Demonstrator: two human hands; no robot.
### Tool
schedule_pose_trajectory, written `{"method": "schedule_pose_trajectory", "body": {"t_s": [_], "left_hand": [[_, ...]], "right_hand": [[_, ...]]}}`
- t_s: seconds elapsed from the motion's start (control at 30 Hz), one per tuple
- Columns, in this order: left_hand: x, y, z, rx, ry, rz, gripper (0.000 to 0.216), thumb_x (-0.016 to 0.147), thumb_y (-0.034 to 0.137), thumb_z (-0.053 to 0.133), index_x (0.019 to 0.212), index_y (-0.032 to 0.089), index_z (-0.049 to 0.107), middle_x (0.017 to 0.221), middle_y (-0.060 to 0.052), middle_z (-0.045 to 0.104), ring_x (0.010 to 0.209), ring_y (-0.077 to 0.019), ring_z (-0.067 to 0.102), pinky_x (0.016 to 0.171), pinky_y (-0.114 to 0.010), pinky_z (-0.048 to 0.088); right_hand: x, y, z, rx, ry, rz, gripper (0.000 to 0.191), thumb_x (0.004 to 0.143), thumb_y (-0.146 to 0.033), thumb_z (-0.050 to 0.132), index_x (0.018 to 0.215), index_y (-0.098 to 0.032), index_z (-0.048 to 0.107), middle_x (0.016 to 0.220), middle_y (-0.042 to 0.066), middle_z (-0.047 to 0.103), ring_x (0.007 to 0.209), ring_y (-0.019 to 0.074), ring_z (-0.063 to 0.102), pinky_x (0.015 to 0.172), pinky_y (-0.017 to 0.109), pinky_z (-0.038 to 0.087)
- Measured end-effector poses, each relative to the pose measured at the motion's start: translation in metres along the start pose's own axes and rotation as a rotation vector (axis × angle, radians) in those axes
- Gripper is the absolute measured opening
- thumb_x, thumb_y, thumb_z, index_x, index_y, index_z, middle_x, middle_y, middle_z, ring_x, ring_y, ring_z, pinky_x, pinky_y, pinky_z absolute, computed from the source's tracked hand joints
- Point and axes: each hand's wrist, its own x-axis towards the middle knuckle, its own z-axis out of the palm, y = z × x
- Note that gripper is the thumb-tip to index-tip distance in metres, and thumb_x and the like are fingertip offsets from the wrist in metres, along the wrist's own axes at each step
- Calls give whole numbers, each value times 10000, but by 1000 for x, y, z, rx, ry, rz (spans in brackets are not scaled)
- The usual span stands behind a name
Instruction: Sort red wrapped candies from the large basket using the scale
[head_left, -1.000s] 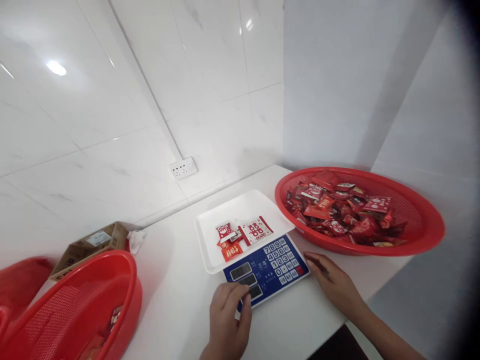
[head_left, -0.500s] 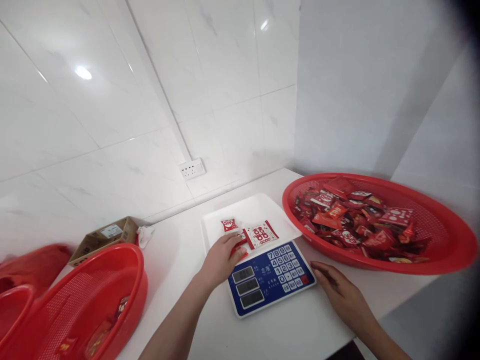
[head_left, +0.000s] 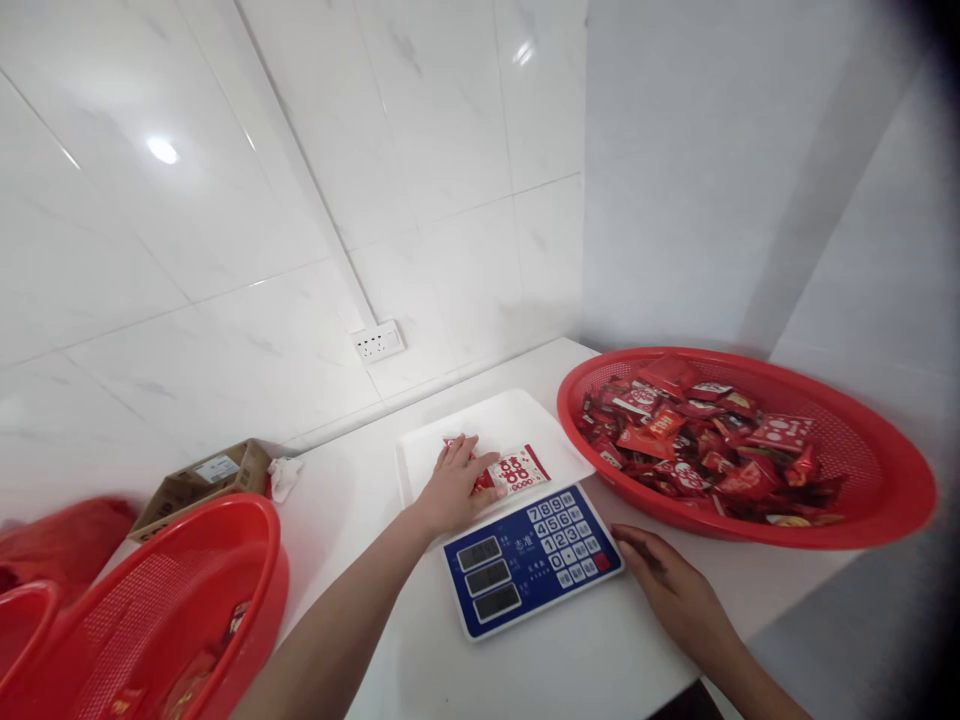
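My left hand lies over the white weighing tray of a digital scale, its fingers spread across small red-and-white snack packets. Beside its thumb, a white packet with red characters shows; a smaller red packet is mostly hidden under the fingers. Whether the fingers grip any packet is not visible. In front of the tray is the blue scale panel with white keys and grey displays. My right hand rests on the table at the panel's right edge, fingers loosely bent and apart, nothing visible in them.
A large red basket of wrapped snacks stands on the right, close against the scale. At left, another red basket holds a few packets. Behind it sit a cardboard box and a crumpled white tissue. Tiled wall with a socket behind.
My left hand has moved further over the tray, its fingers now spreading over the smaller packet that was in plain view. My right hand stays beside the scale. The view has shifted slightly.
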Motion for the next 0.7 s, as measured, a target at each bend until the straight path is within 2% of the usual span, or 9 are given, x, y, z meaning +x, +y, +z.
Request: {"method": "schedule_pose_trajectory", "body": {"t_s": [0.13,0.23,0.37,0.53,0.7], "left_hand": [[17,-4,5,-35,80,24,369,836,409,516,1141,208,567,1354,-125,437,1313,-269,308,1089,-437,231],[24,-11,5,-81,170,-7,377,883,406,419,1152,164,523,1342,-144,438,1300,-223,334,1072,-372,283],[30,-20,4,-124,247,-83,441,939,403,211,1222,157,443,1338,-145,442,1295,-197,348,1060,-381,304],[35,-17,5,-103,166,-35,456,916,442,297,1235,168,472,1330,-104,480,1330,-206,288,1074,-382,285],[39,-5,3,-15,20,86,488,780,470,558,1193,210,560,1320,-91,509,1293,-276,346,1085,-446,235]], "right_hand": [[-1,2,-1,4,-12,4,371,757,-501,489,976,-235,626,1027,58,694,956,239,642,847,344,520],[-1,0,-1,-4,-28,8,365,762,-498,483,979,-240,623,1028,54,694,958,236,640,851,342,518],[0,-2,0,6,-36,10,355,760,-492,483,974,-244,621,1015,52,698,946,236,643,835,335,523],[0,-2,-2,-18,-61,2,343,767,-478,487,987,-250,618,1024,46,696,953,236,640,843,341,516],[-1,-7,-2,-42,-61,-10,342,765,-482,481,975,-253,624,1004,47,701,938,240,645,825,348,522]]}}
